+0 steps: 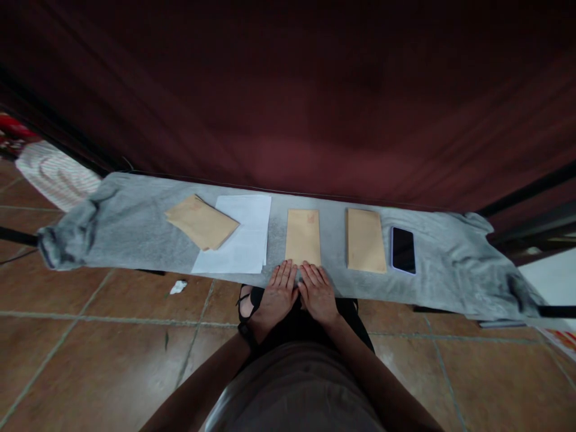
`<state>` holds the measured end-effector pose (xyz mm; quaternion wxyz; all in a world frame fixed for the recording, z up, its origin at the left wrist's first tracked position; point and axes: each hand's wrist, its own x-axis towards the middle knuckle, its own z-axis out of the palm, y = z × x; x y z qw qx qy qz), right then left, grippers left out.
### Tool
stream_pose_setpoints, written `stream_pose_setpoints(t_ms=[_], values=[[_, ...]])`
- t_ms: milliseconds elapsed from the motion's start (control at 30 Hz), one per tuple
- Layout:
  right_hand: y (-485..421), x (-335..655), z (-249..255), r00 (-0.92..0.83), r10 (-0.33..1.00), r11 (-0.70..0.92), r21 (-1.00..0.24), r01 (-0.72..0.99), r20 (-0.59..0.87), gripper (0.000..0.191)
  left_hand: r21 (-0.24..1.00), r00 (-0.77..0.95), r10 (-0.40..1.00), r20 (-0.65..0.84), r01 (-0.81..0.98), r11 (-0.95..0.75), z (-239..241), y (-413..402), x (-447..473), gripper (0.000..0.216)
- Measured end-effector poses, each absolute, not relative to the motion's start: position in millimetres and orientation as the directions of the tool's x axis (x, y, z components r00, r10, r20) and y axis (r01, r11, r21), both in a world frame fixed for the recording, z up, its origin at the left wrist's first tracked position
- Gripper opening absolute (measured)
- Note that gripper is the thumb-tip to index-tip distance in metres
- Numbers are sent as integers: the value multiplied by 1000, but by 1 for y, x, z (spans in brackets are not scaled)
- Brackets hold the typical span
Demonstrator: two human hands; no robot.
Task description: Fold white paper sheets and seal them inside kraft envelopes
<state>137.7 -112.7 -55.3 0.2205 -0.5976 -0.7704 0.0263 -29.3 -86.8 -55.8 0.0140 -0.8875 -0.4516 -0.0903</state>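
Note:
A single tan paper envelope (303, 234) lies upright in front of me, with a small reddish print near its top right corner. My left hand (279, 289) rests flat, fingers stretched out, on the envelope's near left edge. Beside it my right hand (317, 293) lies flat with its fingertips on the near right edge. To the right is a neat stack of tan envelopes (366, 240). On the left, a fanned pile of envelopes (202, 222) lies partly over white paper sheets (245, 234).
A grey cloth (135, 240) covers the narrow board under everything. A smartphone (403, 250) with a dark screen lies right of the stack. Behind the board hangs a dark red curtain (288, 120). A crumpled white scrap (179, 287) lies on the tiled floor (135, 348).

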Motion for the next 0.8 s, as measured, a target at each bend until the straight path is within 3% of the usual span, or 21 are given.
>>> stream_pose_setpoints(t_ms=[200, 600, 800], values=[[-114, 154, -57, -175, 929, 272, -280, 921, 327, 46, 98, 558, 801, 216, 804, -586, -48, -80, -23, 55], [-111, 152, -61, -154, 928, 259, -289, 922, 339, 44, 163, 552, 832, 51, 817, -553, -47, -4, 19, 57], [-110, 152, -57, -147, 926, 261, -307, 915, 348, 45, 151, 543, 839, 47, 826, -543, -53, 35, 38, 62]])
